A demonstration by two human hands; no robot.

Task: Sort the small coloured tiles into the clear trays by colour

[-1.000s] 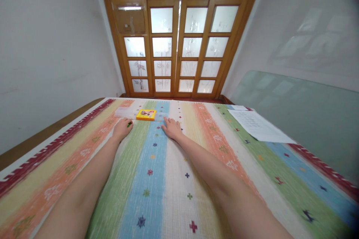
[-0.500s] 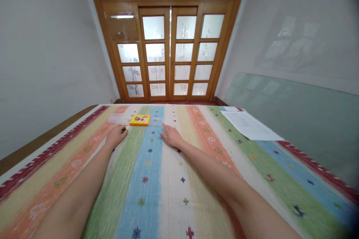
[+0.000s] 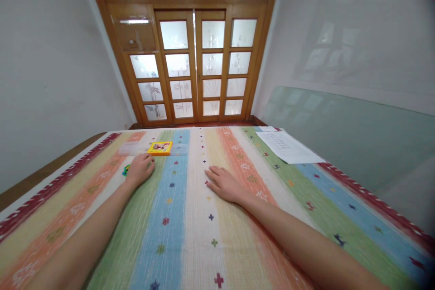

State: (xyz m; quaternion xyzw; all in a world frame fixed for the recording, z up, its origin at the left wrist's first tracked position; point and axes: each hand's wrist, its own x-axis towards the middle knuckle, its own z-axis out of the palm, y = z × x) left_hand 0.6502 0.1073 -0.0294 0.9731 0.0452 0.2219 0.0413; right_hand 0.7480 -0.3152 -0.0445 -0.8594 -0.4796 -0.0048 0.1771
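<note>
My left hand (image 3: 140,169) lies on the striped cloth (image 3: 190,217), fingers curled, just in front of a yellow box (image 3: 159,148). A small green thing (image 3: 126,170) pokes out at the hand's left edge; I cannot make out whether the fingers hold it. The yellow box sits on a clear plastic case (image 3: 131,148) near the far edge. My right hand (image 3: 224,184) rests flat on the cloth with fingers stretched out and slightly apart, holding nothing, a good way right of the box.
A white printed sheet (image 3: 287,147) lies at the far right of the cloth. A glass pane (image 3: 356,131) leans along the right wall. Wooden doors with frosted panes (image 3: 190,72) stand beyond the far edge. A brown wooden edge (image 3: 50,172) runs along the left.
My right hand has drawn back toward me and to the right, away from the clear case. My left hand pulled back slightly, and the green thing now shows at its left side.
</note>
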